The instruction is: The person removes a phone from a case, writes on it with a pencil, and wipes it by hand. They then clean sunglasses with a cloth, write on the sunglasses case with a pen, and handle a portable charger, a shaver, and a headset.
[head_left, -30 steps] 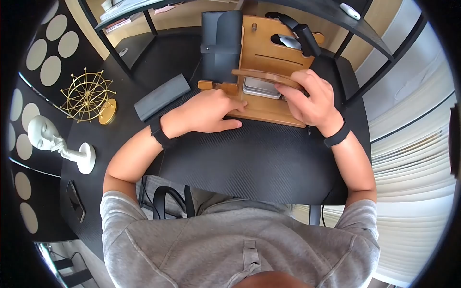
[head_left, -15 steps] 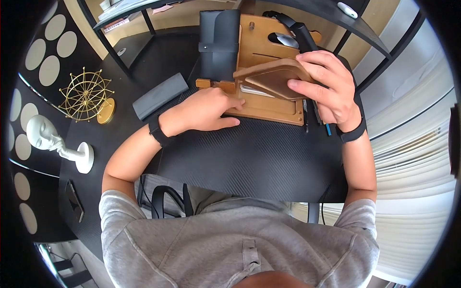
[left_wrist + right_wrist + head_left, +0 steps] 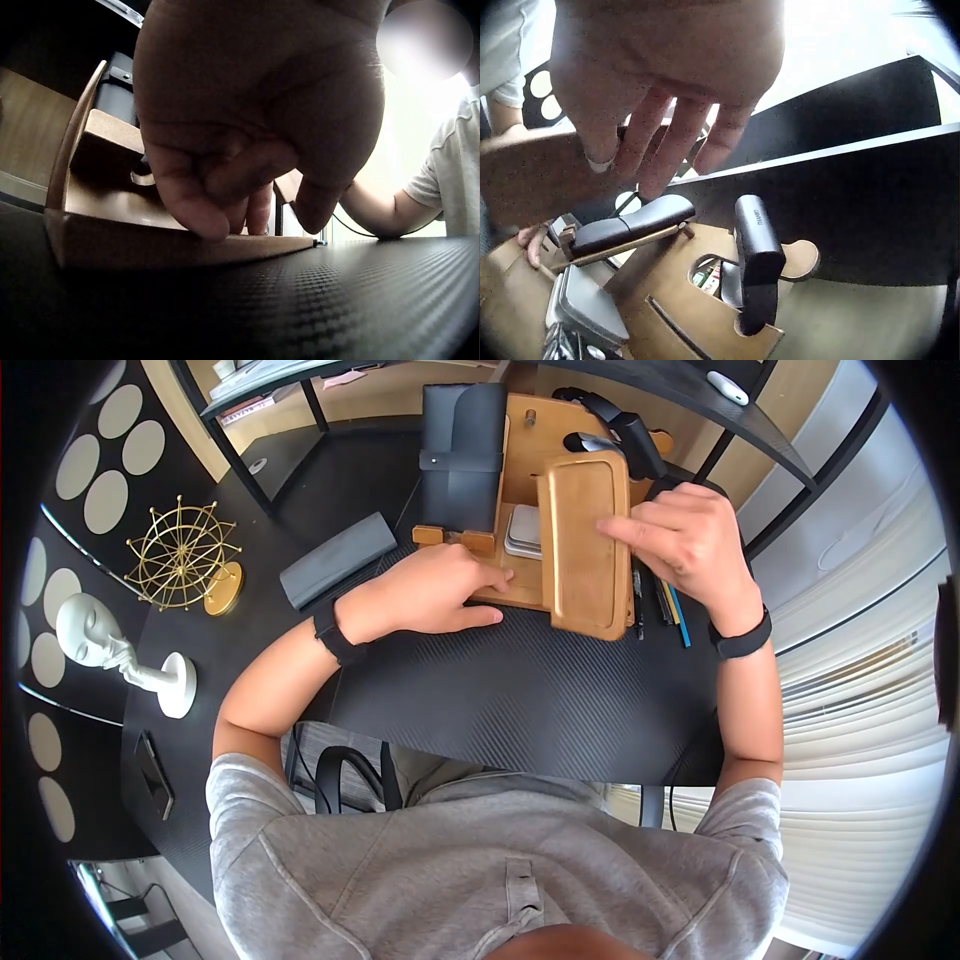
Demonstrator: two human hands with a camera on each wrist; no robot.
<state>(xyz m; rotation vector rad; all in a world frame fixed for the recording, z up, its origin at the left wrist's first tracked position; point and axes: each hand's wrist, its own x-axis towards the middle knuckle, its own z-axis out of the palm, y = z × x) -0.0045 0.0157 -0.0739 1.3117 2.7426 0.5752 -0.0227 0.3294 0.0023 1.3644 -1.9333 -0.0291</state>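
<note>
Wooden tray point(image 3: 586, 550) turned lengthwise toward body, right hand point(image 3: 692, 545) pinching it; left hand point(image 3: 425, 590) resting on stand point(image 3: 540, 438)

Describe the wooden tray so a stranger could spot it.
On the black desk, find the wooden stand. Before it, the right grip holds the recessed wooden tray. Being in that grip sets it apart from the stand's similar brown wood.

A wooden stand point(image 3: 530, 445), grey case point(image 3: 338, 560), gold wheel ornament point(image 3: 183, 552), white figurine point(image 3: 88, 635) and dark phone point(image 3: 153, 775) are carried by the black bench point(image 3: 500, 690) (finely textured).
</note>
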